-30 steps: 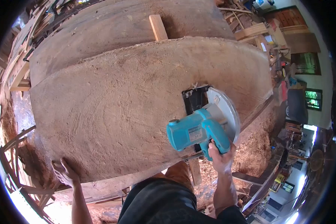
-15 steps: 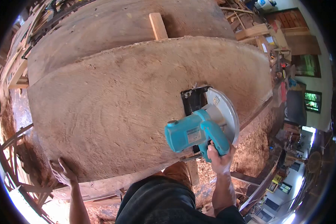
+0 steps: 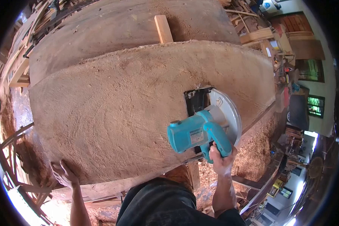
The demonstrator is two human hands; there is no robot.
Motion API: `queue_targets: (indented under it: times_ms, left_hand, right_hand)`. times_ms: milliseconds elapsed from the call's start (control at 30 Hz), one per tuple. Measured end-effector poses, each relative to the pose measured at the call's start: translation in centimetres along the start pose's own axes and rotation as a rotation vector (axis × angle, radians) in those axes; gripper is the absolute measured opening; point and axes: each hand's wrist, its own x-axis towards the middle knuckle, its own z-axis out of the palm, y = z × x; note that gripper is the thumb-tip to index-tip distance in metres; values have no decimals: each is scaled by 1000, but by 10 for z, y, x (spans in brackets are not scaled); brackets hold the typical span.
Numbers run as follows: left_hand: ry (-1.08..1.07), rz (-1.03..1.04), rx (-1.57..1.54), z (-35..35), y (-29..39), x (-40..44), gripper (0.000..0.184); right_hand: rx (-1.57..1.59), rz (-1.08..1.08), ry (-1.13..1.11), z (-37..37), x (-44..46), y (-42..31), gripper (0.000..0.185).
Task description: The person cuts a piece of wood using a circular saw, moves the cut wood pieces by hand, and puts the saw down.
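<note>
A broad, dusty wooden slab [image 3: 113, 109] lies in front of my body. On its right part sits a teal circular saw [image 3: 190, 132] with a black base plate and a grey blade guard [image 3: 229, 113]. My right hand [image 3: 222, 158] is wrapped round the saw's rear handle. At the slab's lower left edge, my left hand [image 3: 65, 175] rests with its fingers spread on the wood. The blade itself is hidden by the guard and the slab.
A second slab [image 3: 128, 26] lies beyond, with a short wood block [image 3: 163, 29] against it. Sawdust [image 3: 252, 158] covers the floor at the right. Timber pieces [image 3: 256, 35] are piled at the upper right, and wooden framing [image 3: 20, 71] stands at the left.
The view has shifted slightly. Both hands and the saw show no clear movement relative to the slab.
</note>
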Motion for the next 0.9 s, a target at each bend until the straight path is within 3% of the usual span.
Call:
queue_targets:
  times_ms: [900]
  left_hand:
    - [6, 20, 5, 6, -5, 1, 76]
  right_hand:
    - [36, -28, -17, 20, 40, -21, 14]
